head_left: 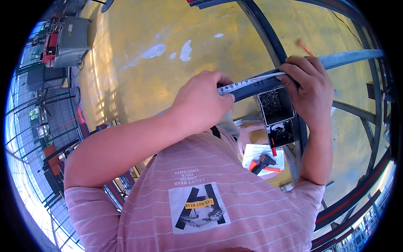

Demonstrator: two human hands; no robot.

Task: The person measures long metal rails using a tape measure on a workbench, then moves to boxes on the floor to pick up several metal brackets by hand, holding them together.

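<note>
The person's left hand (pixel 200 101) has its fingers closed around one part of the dark metal bar (pixel 252 91), the thumb against its near edge. Along the bar's top lies a narrow white measuring tape (pixel 240 85) with black numerals and some red marks, its strip reaching the right hand (pixel 310 86), whose thumb and fingers pinch it. On the person's side of the bar, an open fastener box (pixel 292 110) holds many small, dark fasteners (pixel 270 101); farther from the bar, a second box (pixel 289 142) holds dark items too blurred to name, a red-tipped marker (pixel 273 149) at its edge. Farther still from the bar, a black-and-orange power drill (pixel 264 161) lies on white paper (pixel 254 150). Below spreads the yellow floor (pixel 138 84).
</note>
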